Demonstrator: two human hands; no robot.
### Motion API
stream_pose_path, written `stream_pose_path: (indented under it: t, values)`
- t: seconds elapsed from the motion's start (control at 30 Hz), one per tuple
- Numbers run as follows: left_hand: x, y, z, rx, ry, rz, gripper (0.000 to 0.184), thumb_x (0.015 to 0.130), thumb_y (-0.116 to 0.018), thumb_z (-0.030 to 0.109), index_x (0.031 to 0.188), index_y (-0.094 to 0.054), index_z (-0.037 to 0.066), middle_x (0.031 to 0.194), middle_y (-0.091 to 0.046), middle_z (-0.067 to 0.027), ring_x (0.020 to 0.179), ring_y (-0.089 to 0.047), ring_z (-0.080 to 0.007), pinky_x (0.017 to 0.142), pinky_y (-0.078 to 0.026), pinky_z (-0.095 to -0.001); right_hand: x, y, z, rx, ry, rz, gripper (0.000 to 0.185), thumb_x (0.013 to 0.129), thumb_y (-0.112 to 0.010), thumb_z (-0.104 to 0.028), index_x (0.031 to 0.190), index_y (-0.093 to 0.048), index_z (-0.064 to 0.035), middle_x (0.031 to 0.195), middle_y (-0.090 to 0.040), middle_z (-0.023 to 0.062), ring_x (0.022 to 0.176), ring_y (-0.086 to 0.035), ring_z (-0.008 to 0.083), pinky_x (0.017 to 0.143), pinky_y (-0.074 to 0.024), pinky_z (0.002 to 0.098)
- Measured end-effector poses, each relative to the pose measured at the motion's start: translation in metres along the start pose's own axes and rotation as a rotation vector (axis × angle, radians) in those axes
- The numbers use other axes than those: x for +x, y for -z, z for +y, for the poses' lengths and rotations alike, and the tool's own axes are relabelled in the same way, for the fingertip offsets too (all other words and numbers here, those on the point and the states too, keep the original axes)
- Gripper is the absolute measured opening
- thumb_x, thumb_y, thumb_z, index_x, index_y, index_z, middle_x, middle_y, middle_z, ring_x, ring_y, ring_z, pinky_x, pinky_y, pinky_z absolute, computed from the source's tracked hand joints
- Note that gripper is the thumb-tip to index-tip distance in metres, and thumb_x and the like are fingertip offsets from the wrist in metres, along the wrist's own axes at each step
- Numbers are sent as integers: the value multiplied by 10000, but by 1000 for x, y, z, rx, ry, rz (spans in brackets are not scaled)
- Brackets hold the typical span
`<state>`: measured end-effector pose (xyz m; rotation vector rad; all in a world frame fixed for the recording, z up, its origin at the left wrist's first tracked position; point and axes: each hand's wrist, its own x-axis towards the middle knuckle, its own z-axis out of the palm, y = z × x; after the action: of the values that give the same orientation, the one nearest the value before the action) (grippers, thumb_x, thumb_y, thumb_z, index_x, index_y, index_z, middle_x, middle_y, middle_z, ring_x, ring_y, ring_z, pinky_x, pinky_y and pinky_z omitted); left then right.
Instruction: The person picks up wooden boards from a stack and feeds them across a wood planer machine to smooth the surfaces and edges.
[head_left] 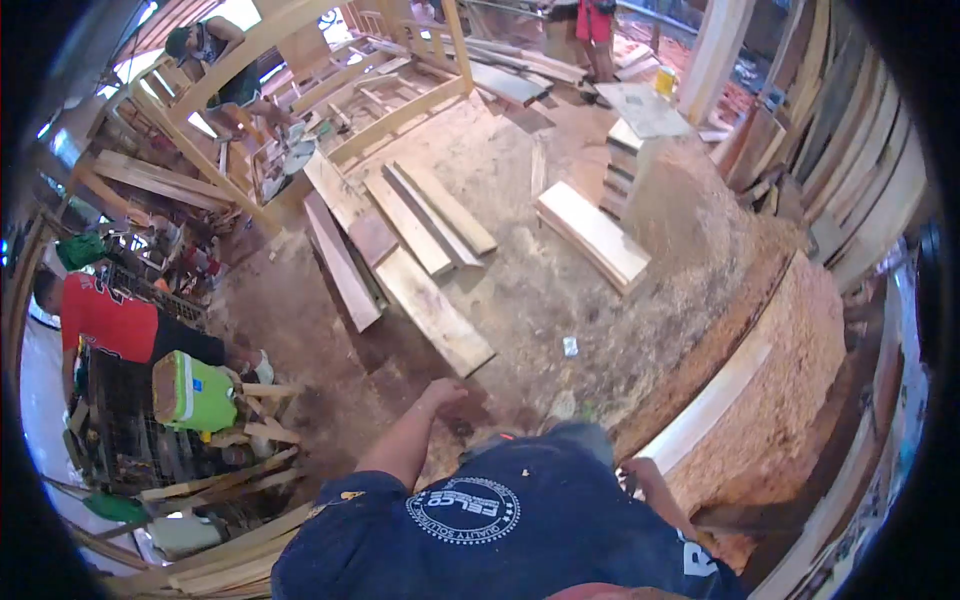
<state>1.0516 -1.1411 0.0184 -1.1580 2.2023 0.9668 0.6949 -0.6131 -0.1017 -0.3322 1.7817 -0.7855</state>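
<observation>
My left hand (445, 396) hangs over the dusty floor with its fingers curled in and nothing visible in it. Just beyond it lies the near end of a long pale board (435, 312). My right hand (638, 472), low and right of my dark shirt, is closed at the near end of a long, narrow whitish board (705, 410). That board slants up to the right over a heap of sawdust (790, 390). The fingers of this hand are partly hidden.
More planks (430, 210) lie ahead on the floor, with a thick stack (595, 238) to their right. Tall slabs (860, 160) lean at right. A person in red (110, 318) is at left beside a green container (195, 392); another person (215, 60) is near a wooden frame (400, 120).
</observation>
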Motion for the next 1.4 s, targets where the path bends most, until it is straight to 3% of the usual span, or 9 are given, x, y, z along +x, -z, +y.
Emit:
stream_pose_path:
  t: [0.07, 0.27, 0.37, 0.57, 0.8, 0.87, 1.13, 1.23, 1.4]
  values:
    - [28, 18, 30, 47, 54, -73, 540, 890, -692, 545, 1230, -750, 129, 1196, -754, -127, 1115, -717, -303, 973, -552, -399, 19, 50, -29, -1185, 437, -53, 111, 793, -745, -243, 861, -780, -162, 836, -754, 111, 794, -735, 307, 710, -582, 458]
    - [85, 31, 154, -304, -83, -19, 434, 844, -720, 404, 1158, -776, 109, 1117, -768, -154, 998, -740, -322, 883, -572, -423, 58, 151, -148, -988, 312, 39, 202, 909, -648, -174, 832, -735, -9, 709, -698, 102, 624, -693, 198, 504, -549, 340]
    - [127, 42, 191, -239, -118, -117, 443, 876, -689, 442, 1172, -775, 124, 1115, -770, -150, 1005, -735, -324, 895, -567, -421, 93, 155, -205, -57, 11, 212, 212, 894, -654, -178, 807, -726, 1, 708, -694, 88, 634, -695, 178, 525, -552, 324]
    - [244, 89, 224, 63, -136, -216, 442, 939, -638, 476, 1214, -762, 153, 1153, -764, -139, 1068, -713, -321, 976, -533, -424, 193, 160, -240, -448, -36, 197, 359, 858, -606, -410, 929, -806, -121, 878, -779, 118, 854, -742, 315, 884, -564, 453]
    - [433, 92, 177, 27, -451, -78, 471, 1017, -502, 472, 1178, -741, 100, 1139, -753, -166, 1135, -681, -368, 1026, -487, -490, 230, 216, -349, -741, -136, -118, 409, 923, -519, -404, 973, -772, -87, 965, -775, 118, 919, -737, 295, 885, -547, 461]
    - [406, 181, 258, 28, -48, -185, 469, 1002, -544, 461, 1218, -725, 86, 1175, -747, -166, 1134, -685, -367, 1002, -499, -481, 272, 242, -335, -1213, 125, -109, 377, 901, -562, -372, 994, -772, -73, 1045, -759, 170, 997, -723, 328, 936, -526, 472]
    - [464, 187, 320, -218, 18, -286, 500, 896, -711, 471, 1214, -748, 86, 1115, -767, -175, 1055, -733, -317, 946, -554, -406, 327, 282, -527, -335, -103, 157, 343, 893, -599, -346, 999, -744, -53, 941, -739, 192, 873, -714, 378, 779, -554, 450]
    - [454, 158, 343, -271, 134, -455, 672, 863, -736, 539, 1363, -652, 99, 1251, -703, -221, 1187, -674, -353, 1031, -515, -425, 398, 279, -472, -414, 145, 199, 289, 923, -634, -303, 823, -688, -38, 725, -668, 96, 720, -674, 226, 686, -520, 395]
    - [435, 97, 388, -55, 298, -483, 1008, 798, -753, 655, 1593, -391, 152, 1542, -379, -389, 1417, -452, -490, 1161, -413, -482, 549, 298, -344, -69, -26, -43, 239, 871, -681, -280, 851, -703, -42, 785, -693, 139, 763, -702, 296, 712, -552, 404]
